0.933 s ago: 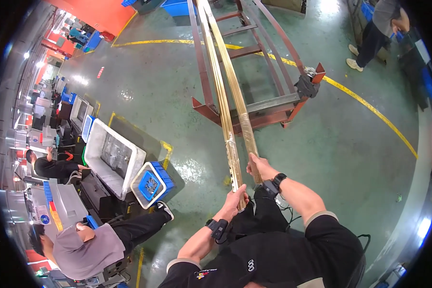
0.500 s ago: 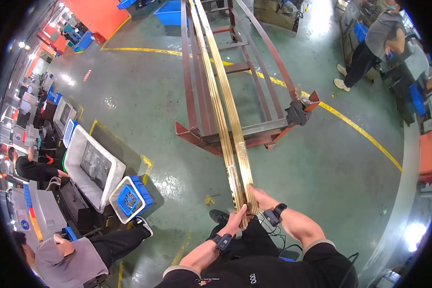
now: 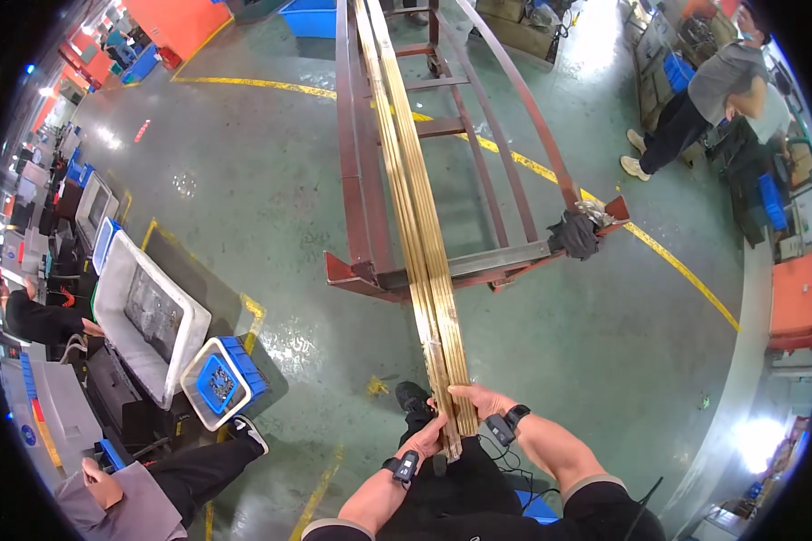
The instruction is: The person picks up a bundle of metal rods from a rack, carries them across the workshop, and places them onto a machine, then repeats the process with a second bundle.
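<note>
Brass-coloured rods (image 3: 419,234), bundled long and stiff, lie along the red steel rack (image 3: 370,270), near ends overhanging. I clasp those ends: left hand (image 3: 427,437) and right hand (image 3: 480,403), fingers closed around the bundle. I judge it heavy, smooth, inclined to sag; grip both sides.

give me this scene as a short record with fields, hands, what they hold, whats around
left hand: grips the near end of the brass bars, from their left
right hand: grips the same end, from the right
bars: long bundle, far part lying on a red steel rack
floor: green, with yellow lines
nearby: blue bin, a seated person, a standing person
</note>
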A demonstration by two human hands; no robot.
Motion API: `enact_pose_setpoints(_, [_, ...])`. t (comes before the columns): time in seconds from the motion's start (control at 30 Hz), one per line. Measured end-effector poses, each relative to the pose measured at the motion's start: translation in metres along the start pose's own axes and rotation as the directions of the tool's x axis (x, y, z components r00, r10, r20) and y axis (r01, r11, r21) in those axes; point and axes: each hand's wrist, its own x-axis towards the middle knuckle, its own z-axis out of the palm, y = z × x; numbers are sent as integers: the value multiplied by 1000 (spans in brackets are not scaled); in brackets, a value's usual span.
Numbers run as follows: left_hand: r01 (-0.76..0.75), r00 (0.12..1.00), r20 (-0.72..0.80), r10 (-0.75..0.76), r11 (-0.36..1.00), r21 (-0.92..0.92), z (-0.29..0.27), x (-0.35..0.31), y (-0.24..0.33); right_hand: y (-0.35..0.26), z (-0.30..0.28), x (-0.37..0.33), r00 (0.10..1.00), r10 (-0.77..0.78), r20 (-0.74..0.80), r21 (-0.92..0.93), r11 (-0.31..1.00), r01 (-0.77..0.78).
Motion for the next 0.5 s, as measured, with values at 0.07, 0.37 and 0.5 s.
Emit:
enact_pose_setpoints(0.07, [-123,992,14,126,984,-130,0,7,5,-4,-1,5,989,102,-106,8,995,-101])
enact_pose_setpoints(0.37, [54,969,246,18,957,-284,17,17,14,-12,-10,-4,962,167,-214,-214,953,-213])
enact_pose_setpoints(0.5, [40,905,403,135,917,-397,28,29,9,-14,-18,0,971,143,193,51,987,-155])
